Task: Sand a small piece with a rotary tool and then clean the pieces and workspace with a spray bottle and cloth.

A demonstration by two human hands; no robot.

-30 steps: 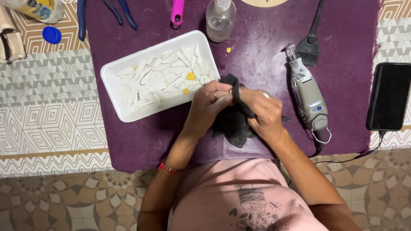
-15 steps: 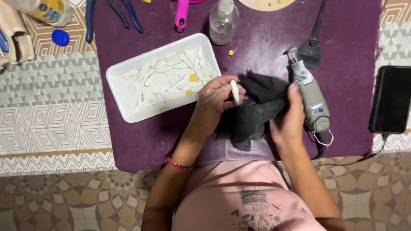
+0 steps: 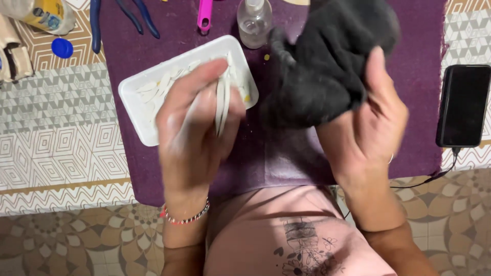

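- White slivers (image 3: 223,102): thin, pale pcs pinched upright in left hand (image 3: 197,128), raised above white tray (image 3: 134,110).
- Black cloth (image 3: 327,66): bunched in right hand (image 3: 371,120), fingers closed round it, held over purple mat (image 3: 286,158).
- Risk: slivers look brittle; tight pinch could snap them, loose one drops them off-tray.
- Cloth could snag spray bottle (image 3: 254,23) nearby, tip it.

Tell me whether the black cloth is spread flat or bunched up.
Bunched up: the black cloth hangs crumpled in the right hand, lifted off the purple mat.
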